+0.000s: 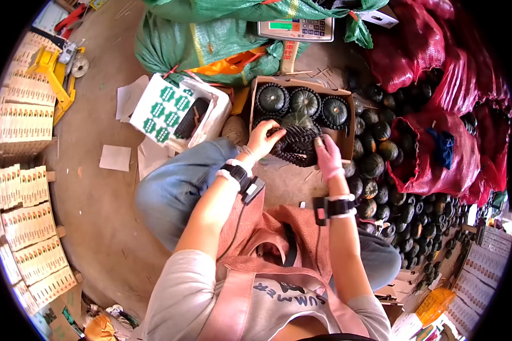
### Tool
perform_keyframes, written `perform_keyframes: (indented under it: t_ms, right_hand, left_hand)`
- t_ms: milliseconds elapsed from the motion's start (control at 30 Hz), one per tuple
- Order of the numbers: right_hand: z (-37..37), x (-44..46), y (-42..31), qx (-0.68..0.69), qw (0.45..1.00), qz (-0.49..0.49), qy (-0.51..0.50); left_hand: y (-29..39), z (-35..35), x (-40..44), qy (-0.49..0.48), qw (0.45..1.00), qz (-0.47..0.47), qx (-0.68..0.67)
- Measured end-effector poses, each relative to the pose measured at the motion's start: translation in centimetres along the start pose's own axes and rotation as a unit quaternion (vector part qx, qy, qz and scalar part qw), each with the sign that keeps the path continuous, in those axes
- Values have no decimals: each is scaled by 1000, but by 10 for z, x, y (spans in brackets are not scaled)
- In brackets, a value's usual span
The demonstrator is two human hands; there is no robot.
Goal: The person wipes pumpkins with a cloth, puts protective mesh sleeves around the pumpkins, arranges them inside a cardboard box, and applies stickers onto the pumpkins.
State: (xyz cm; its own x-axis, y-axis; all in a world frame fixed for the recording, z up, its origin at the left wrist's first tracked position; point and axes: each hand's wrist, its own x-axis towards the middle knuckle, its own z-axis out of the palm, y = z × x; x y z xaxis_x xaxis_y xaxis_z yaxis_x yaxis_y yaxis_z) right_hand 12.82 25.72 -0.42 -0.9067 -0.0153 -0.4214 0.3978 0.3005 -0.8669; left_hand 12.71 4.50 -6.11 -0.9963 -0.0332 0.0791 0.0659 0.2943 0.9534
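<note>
My left hand (263, 140) and my right hand (328, 157) hold a black foam net (295, 149) between them, at the near edge of a cardboard box (349, 108). The fingers of both hands are closed on the net's sides. Just beyond the net, a dark green squash (297, 120) is partly covered by it. Along the far side of the box sit three more round green squashes in black nets: a left one (272, 98), a middle one (305, 102) and a right one (335, 111).
A white box (215, 116) with green labels and black nets stands left of the cardboard box. Behind are green sacks (170, 42) and a scale (313, 28). Many loose squashes (372, 165) and red mesh sacks (449, 142) lie at the right. Stacked cartons (34, 216) line the left.
</note>
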Motion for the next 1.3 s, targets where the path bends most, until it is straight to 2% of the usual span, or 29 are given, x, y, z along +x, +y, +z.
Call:
perform_keyframes:
  t_ms: [33, 67, 133, 200, 267, 300, 400, 433, 467, 567, 600, 667, 700, 733, 800, 833, 867, 933, 967, 1000, 1067, 1100, 1133, 1200, 1300]
  right_hand:
    - [8, 32, 36, -97, 984, -140, 47]
    - [12, 38, 35, -202, 949, -213, 112]
    - [20, 52, 47, -120, 963, -215, 108]
    - [16, 58, 45, 22, 970, -241, 27]
    - [12, 63, 42, 24, 969, -241, 49]
    - [7, 65, 42, -38, 964, -252, 80]
    - [-3, 74, 57, -48, 961, -246, 115]
    - [-7, 74, 57, -24, 965, -237, 107]
    - [-8, 77, 61, 16, 967, -226, 119]
    - [-17, 87, 79, 134, 973, -166, 85]
    - [-15, 87, 78, 146, 974, -149, 87]
    - [-11, 87, 72, 170, 974, -115, 97]
    - [-15, 93, 80, 82, 989, -92, 86]
    - [-11, 96, 88, 40, 982, -141, 116]
    - [-7, 95, 96, -28, 982, -69, 171]
    - [-9, 84, 70, -147, 972, -28, 183]
    - [-10, 80, 59, -262, 944, -16, 202]
    - [-10, 75, 52, -210, 948, 8, 239]
    - [-8, 77, 60, -179, 944, 36, 273]
    - [-6, 68, 55, -123, 958, -10, 259]
    - [-2, 42, 41, -10, 969, -101, 225]
    - [-4, 33, 43, -97, 963, -198, 156]
    - [-3, 27, 45, -221, 930, -258, 139]
    - [2, 17, 35, -294, 917, -231, 136]
    - [4, 14, 11, -313, 936, -123, 106]
  left_hand:
    - [-7, 7, 11, 38, 996, 46, 66]
    - [-13, 18, 18, 57, 995, 55, 67]
    - [-15, 30, 30, 20, 997, -26, -66]
    - [-20, 31, 31, -2, 995, -33, -89]
    - [-25, 36, 33, -10, 994, -25, -103]
    - [-22, 40, 30, 18, 998, -9, -65]
    - [-1, 46, 28, 64, 996, -28, -54]
    - [3, 51, 31, 82, 994, -23, -71]
    - [2, 54, 31, 62, 994, -69, -55]
    - [0, 65, 39, 81, 992, -83, -57]
    - [-1, 64, 42, 66, 988, -130, -59]
    - [-6, 62, 49, 48, 988, -144, -17]
    - [-4, 57, 53, 24, 991, -127, 44]
    - [-4, 60, 54, 58, 991, -64, 104]
    - [-2, 65, 55, 129, 965, 66, 219]
    - [-1, 64, 57, 188, 939, 135, 256]
    - [-1, 65, 55, 164, 957, 66, 229]
    - [1, 65, 47, 113, 976, -78, 171]
    - [1, 65, 44, 132, 976, -53, 165]
    - [16, 59, 40, 99, 983, -104, 111]
    - [28, 52, 29, 46, 990, 81, 105]
    - [29, 48, 15, -68, 984, 45, 159]
    - [27, 52, 7, -87, 975, 39, 202]
    - [18, 49, 5, -79, 980, 63, 174]
    - [13, 47, 10, -108, 979, 45, 167]
